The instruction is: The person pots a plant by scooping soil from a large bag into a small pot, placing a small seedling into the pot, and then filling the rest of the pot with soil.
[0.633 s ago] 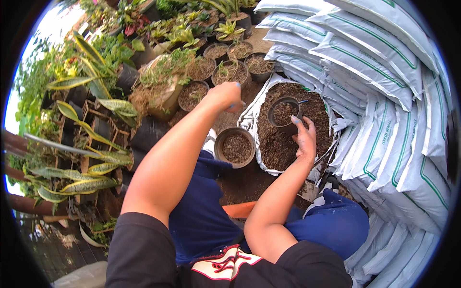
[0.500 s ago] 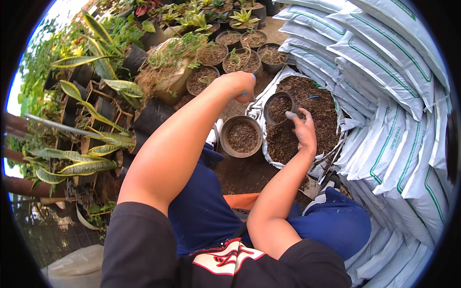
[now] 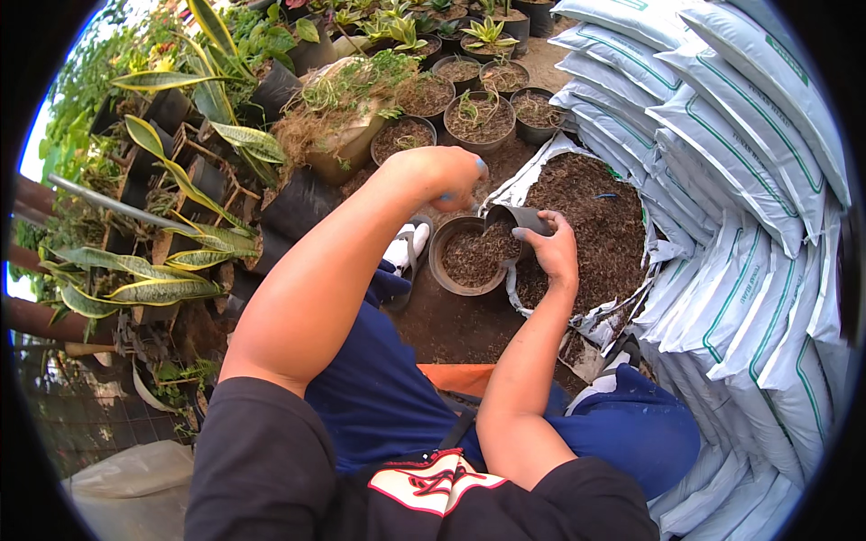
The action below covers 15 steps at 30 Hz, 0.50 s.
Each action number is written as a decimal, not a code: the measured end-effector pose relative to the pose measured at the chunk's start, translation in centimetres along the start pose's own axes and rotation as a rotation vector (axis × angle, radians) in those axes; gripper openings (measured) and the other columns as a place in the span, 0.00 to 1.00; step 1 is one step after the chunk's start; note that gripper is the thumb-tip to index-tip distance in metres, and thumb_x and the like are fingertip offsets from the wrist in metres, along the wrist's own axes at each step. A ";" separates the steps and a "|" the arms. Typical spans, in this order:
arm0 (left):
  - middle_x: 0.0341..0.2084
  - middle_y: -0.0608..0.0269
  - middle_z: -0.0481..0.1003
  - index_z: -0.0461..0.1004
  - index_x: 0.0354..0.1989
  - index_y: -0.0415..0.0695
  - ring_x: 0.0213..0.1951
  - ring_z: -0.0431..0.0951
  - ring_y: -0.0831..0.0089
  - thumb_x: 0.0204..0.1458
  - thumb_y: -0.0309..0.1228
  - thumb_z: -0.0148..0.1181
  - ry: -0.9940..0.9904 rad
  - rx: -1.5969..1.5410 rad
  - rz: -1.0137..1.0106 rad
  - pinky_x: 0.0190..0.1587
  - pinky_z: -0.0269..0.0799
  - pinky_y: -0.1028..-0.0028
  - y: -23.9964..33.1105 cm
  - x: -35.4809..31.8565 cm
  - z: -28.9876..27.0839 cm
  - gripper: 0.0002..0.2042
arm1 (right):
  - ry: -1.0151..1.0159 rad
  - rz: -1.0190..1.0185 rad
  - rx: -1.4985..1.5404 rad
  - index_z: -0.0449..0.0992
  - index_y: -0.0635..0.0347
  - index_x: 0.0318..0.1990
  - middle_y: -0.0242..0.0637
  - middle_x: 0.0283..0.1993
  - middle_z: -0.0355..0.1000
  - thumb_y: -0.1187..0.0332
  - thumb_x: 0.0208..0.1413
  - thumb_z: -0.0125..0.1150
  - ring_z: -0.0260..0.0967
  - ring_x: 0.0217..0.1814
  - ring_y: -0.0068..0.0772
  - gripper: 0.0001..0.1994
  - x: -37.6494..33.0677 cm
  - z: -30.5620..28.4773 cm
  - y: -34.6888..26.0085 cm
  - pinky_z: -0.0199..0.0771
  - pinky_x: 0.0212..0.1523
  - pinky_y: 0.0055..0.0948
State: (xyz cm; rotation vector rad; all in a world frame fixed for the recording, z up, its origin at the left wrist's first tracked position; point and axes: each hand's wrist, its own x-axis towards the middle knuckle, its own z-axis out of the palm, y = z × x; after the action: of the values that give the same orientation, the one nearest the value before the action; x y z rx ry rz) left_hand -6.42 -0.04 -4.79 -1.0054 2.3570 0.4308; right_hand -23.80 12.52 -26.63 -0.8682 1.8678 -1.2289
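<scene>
My right hand (image 3: 552, 250) grips a small dark plant pot (image 3: 526, 219), thumb at its rim. The small pot is tipped to the left, its mouth over the right side of a larger round pot (image 3: 468, 290). Dark soil mix (image 3: 498, 242) spills from it into the larger pot, which holds the same mix. Above that pot, my left hand (image 3: 456, 178) is closed with the fingers curled under; whatever it may hold is hidden. Right of the pots, an open white sack (image 3: 528, 178) is full of dark soil mix, with a small blue object (image 3: 605, 196) on top.
White filled bags (image 3: 722, 180) with green lines are stacked high on the right. Several potted plants (image 3: 480, 117) stand beyond the sack. Snake plants (image 3: 167, 288) in dark pots lie along the left. My shoe (image 3: 408, 248) is beside the larger pot.
My right hand has brought the small pot leftward from above the sack and tipped it over the larger pot, so soil now spills in. My left hand stays closed above the larger pot.
</scene>
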 end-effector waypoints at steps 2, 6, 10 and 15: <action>0.58 0.46 0.77 0.66 0.71 0.46 0.61 0.76 0.51 0.58 0.38 0.66 -0.143 0.106 -0.061 0.62 0.72 0.58 0.7 -0.5 -1.0 0.32 | -0.032 -0.010 -0.043 0.76 0.65 0.55 0.48 0.56 0.73 0.63 0.34 0.83 0.72 0.58 0.43 0.36 0.0 0.2 0.1 0.72 0.60 0.40; 0.58 0.46 0.76 0.66 0.71 0.46 0.60 0.76 0.51 0.57 0.37 0.66 -0.098 0.094 0.003 0.62 0.72 0.57 1.1 -1.4 -1.4 0.32 | 0.027 -0.031 0.000 0.77 0.63 0.54 0.49 0.57 0.72 0.62 0.32 0.84 0.71 0.60 0.48 0.37 0.2 1.7 -0.2 0.71 0.62 0.42; 0.59 0.47 0.76 0.66 0.71 0.47 0.60 0.76 0.52 0.57 0.35 0.66 -0.124 0.099 -0.021 0.62 0.72 0.57 0.4 -1.3 -1.1 0.32 | -0.119 -0.023 0.007 0.77 0.62 0.54 0.48 0.58 0.70 0.63 0.31 0.85 0.71 0.60 0.48 0.36 0.2 2.8 -1.1 0.71 0.62 0.42; 0.50 0.45 0.77 0.71 0.60 0.45 0.52 0.79 0.52 0.48 0.30 0.64 -0.077 0.085 -0.017 0.51 0.74 0.58 -1.0 -0.2 -0.4 0.26 | -0.098 -0.145 -0.109 0.77 0.62 0.52 0.45 0.55 0.70 0.66 0.29 0.85 0.71 0.59 0.48 0.36 -0.8 4.3 -3.2 0.73 0.60 0.43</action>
State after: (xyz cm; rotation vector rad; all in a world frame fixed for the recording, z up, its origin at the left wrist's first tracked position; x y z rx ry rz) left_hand -5.68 -0.82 -4.45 -0.9523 2.2767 0.3538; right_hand -19.29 10.30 -24.67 -1.1195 1.8334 -1.1570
